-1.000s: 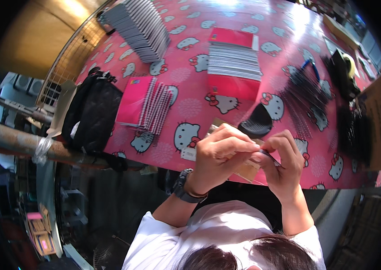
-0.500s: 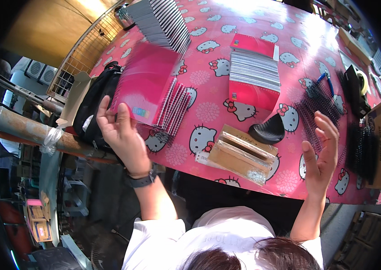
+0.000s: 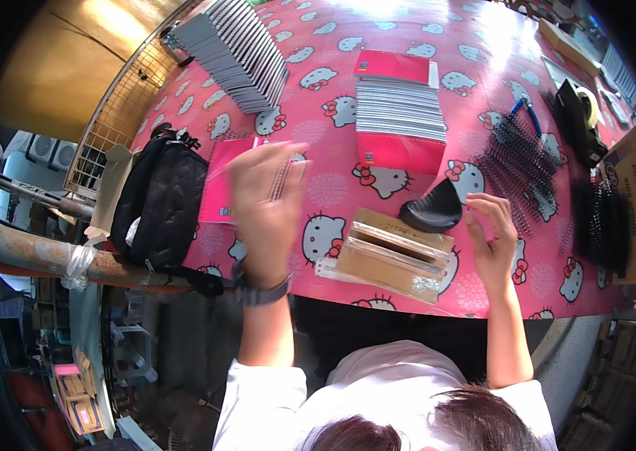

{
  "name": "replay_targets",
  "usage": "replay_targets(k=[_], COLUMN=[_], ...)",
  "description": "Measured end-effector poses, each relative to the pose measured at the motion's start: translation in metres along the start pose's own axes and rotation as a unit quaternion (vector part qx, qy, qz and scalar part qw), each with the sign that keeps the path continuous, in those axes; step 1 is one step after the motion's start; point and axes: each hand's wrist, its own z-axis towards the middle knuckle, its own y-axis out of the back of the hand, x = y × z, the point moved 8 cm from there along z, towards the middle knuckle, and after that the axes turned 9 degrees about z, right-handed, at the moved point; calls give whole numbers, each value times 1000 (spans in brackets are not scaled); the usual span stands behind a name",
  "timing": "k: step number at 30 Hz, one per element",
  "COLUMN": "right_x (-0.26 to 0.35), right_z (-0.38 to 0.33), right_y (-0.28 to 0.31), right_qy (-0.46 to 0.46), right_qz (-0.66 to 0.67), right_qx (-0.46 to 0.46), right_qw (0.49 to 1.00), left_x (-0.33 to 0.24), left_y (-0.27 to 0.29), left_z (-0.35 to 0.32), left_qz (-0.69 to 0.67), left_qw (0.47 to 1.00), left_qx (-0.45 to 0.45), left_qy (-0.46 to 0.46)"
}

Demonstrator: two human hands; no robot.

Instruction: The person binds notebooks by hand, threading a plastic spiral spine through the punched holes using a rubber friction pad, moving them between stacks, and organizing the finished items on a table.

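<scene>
Pink cat-print table [image 3: 325, 190]; metal wire-mesh panel [image 3: 113, 120] at left.
Left hand [image 3: 267, 197] blurred, outstretched by pink spiral notebooks [image 3: 218, 188]; right hand [image 3: 495, 246], fingertips parted.

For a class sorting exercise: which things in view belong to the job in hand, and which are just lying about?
Likely part of the job:
pink spiral notebooks by the left hand
pink-covered stack at centre
loose black coils
slotted cardboard piece
blue-handled pliers

Probably just lying about:
black bag
tape roll
wire rack
</scene>
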Motion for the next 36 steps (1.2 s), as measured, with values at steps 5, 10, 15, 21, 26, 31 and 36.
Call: replay_targets(k=[5, 10, 15, 21, 26, 31, 36], right_x=[-10, -14, -16, -13, -12, -11, -14], right_z=[-2, -3, -4, -7, -7, -7, -6], right_y=[2, 2, -2, -5, -8, -9, -5], right_qy=[-13, -25, -38, -44, -47, -50, -28], right_qz=[34, 45, 52, 54, 57, 58, 51], right_qx=[-13, -15, 6, 15, 15, 18, 14], right_qw=[999, 999, 998, 997, 997, 997, 998], left_x=[-53, -44, -45, -47, -45, -44, -40], left_y=[-111, -147, -149, -146, -146, -144, -107], left_z=[21, 6, -5, -8, -8, -4, 24], left_qz=[-1, 26, 22, 15, 11, -15, -144], left_qw=[975, 973, 976, 977, 977, 980, 972], left_qx=[89, 72, 19, -7, -8, 11, 164], left_qy=[-203, -219, -216, -214, -212, -200, -90])
